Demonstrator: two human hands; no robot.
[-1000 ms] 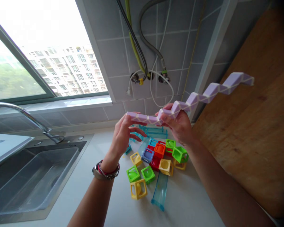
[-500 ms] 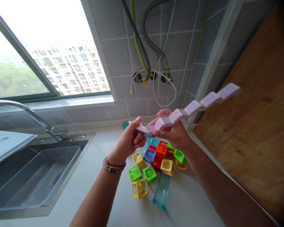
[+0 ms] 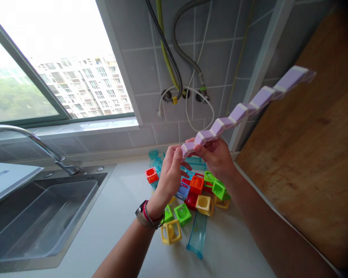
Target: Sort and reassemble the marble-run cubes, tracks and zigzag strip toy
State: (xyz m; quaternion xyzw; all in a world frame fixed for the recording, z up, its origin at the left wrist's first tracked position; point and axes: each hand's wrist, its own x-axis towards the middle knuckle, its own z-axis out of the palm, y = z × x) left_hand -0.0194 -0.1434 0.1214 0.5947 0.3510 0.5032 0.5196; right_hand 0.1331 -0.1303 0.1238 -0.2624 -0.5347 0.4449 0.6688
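Note:
A long purple zigzag strip (image 3: pixel 239 113) with pale edges rises from the middle toward the upper right. My left hand (image 3: pixel 172 170) pinches its lower left end. Close beside it, my right hand (image 3: pixel 216 156) grips the strip a little farther along, thumb in front and fingers behind. Below the hands lie several toy cubes on the counter, among them an orange cube (image 3: pixel 197 184), a green cube (image 3: pixel 182 214) and a yellow cube (image 3: pixel 171 232). A clear blue chute piece (image 3: pixel 197 235) lies in front of them. My left hand hides some of the pieces.
At the left is a sink (image 3: pixel 46 216) with a faucet (image 3: pixel 37 139) and a white board (image 3: pixel 11 177). Hoses (image 3: pixel 188 58) and a white cable (image 3: pixel 213 114) hang on the tiled wall. A large wooden board (image 3: pixel 307 154) leans at the right.
The strip's far end has swung up and to the right. My left hand has turned and moved right, and a red-orange cube at the left has come into view.

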